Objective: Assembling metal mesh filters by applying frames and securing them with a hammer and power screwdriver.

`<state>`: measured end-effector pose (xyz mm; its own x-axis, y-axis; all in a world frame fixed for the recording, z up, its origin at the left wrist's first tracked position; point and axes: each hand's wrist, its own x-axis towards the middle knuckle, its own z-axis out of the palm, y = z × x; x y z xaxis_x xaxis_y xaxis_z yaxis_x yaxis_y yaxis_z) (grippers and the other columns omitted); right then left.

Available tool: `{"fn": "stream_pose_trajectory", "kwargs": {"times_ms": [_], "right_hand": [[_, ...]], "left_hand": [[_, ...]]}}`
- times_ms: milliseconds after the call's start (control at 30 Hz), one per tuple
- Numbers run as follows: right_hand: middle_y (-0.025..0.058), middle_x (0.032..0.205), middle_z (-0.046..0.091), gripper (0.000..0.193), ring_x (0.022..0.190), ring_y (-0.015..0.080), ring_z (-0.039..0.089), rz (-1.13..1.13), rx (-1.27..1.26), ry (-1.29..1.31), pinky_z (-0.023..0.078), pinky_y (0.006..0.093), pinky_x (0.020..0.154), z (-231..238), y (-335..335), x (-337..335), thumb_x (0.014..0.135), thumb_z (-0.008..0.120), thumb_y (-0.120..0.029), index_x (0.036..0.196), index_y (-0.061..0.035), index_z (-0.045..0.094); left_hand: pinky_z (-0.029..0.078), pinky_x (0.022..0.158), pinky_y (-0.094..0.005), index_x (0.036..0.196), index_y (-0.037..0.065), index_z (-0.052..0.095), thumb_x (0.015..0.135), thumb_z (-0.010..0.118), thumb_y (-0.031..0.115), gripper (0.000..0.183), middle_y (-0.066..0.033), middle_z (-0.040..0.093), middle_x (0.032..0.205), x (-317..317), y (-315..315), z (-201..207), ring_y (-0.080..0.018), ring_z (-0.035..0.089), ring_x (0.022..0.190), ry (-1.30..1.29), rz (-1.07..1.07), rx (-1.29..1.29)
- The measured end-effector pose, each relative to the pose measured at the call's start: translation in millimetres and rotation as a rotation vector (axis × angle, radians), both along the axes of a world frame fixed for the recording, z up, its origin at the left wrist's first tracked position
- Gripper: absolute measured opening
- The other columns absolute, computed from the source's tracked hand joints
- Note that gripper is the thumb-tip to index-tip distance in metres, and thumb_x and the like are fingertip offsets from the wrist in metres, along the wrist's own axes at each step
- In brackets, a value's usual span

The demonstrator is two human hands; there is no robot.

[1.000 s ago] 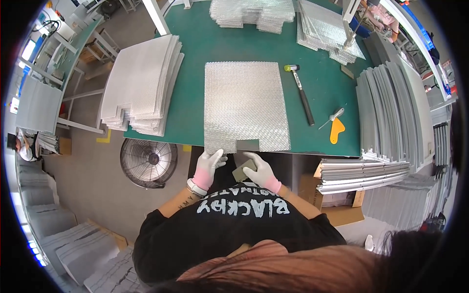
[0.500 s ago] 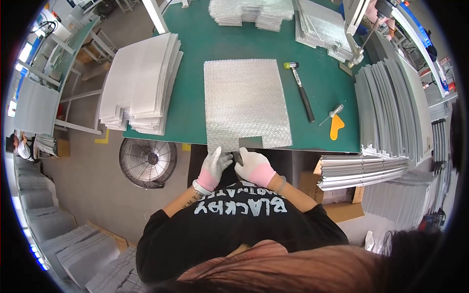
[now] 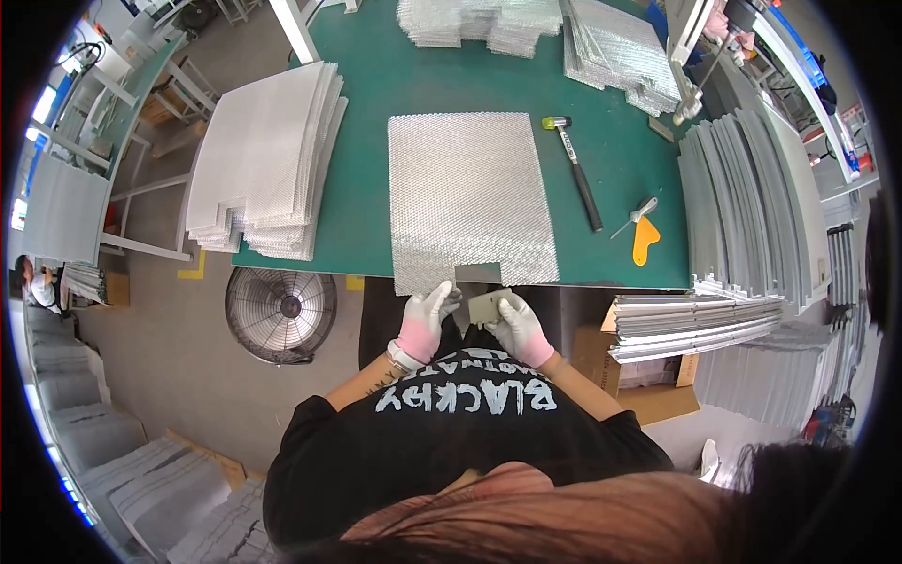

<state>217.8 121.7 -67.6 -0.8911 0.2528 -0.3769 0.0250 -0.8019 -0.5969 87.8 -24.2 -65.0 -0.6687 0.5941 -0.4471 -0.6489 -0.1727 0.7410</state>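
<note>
A silvery mesh-textured sheet (image 3: 470, 197) lies flat on the green table, with a rectangular notch in its near edge. Just below that notch, my right hand (image 3: 519, 329), in a white and pink glove, pinches a small flat grey-beige rectangular plate (image 3: 488, 307). My left hand (image 3: 428, 318), gloved alike, is beside the sheet's near left corner. Its fingers point toward the plate and look stretched out, with nothing visible in them; whether they touch the sheet is unclear.
A hammer (image 3: 584, 188), a screwdriver (image 3: 639, 214) and a yellow scraper (image 3: 643, 242) lie right of the sheet. Stacked notched sheets (image 3: 263, 150) stand at left, more at the far edge. Grey panels (image 3: 742, 197) line the right side. A floor fan (image 3: 287, 305) is at left.
My right hand has moved slightly right and down, drawing the small plate away from the notch and turning its flat face into view. My left hand has shifted slightly right.
</note>
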Motion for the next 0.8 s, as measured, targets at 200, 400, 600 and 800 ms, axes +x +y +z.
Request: {"fn": "stream_pose_trajectory", "kwargs": {"times_ms": [200,400,600,800], "right_hand": [[0.0038,0.085,0.06,0.02,0.072,0.0099,0.055,-0.146,0.267,-0.217,0.048,0.0267,0.067,2,-11,-9,0.1,0.059,-0.022,0.103,-0.0025,0.057],[0.0061,0.089,0.064,0.025,0.075,0.0089,0.058,-0.078,0.506,-0.362,0.049,0.0268,0.066,19,-13,-10,0.099,0.062,-0.027,0.102,-0.0024,0.058],[0.0055,0.087,0.065,0.025,0.076,0.0099,0.06,-0.306,0.4,-0.354,0.049,0.0257,0.067,6,-7,-9,0.1,0.059,-0.028,0.099,-0.0032,0.061],[0.0044,0.086,0.065,0.029,0.074,0.0098,0.059,-0.263,0.458,-0.385,0.048,0.0254,0.066,15,0,-4,0.101,0.057,-0.031,0.095,-0.0029,0.063]], "left_hand": [[0.055,0.091,-0.0331,0.11,-0.01,0.065,0.102,0.056,0.021,0.033,-0.0127,0.069,0.104,9,-3,6,-0.0189,0.067,0.097,0.007,-0.087,-0.023],[0.054,0.081,-0.0278,0.106,-0.008,0.066,0.101,0.058,0.028,0.037,-0.0099,0.069,0.097,13,-2,6,-0.0145,0.066,0.085,0.051,-0.172,-0.044],[0.047,0.062,-0.0246,0.097,-0.005,0.067,0.1,0.059,0.033,0.039,-0.0036,0.064,0.075,9,4,6,-0.0083,0.056,0.065,0.169,-0.37,-0.218],[0.051,0.068,-0.0254,0.105,-0.006,0.064,0.101,0.057,0.033,0.04,-0.0049,0.065,0.08,13,2,-4,-0.0102,0.059,0.07,0.069,-0.313,-0.1]]}}
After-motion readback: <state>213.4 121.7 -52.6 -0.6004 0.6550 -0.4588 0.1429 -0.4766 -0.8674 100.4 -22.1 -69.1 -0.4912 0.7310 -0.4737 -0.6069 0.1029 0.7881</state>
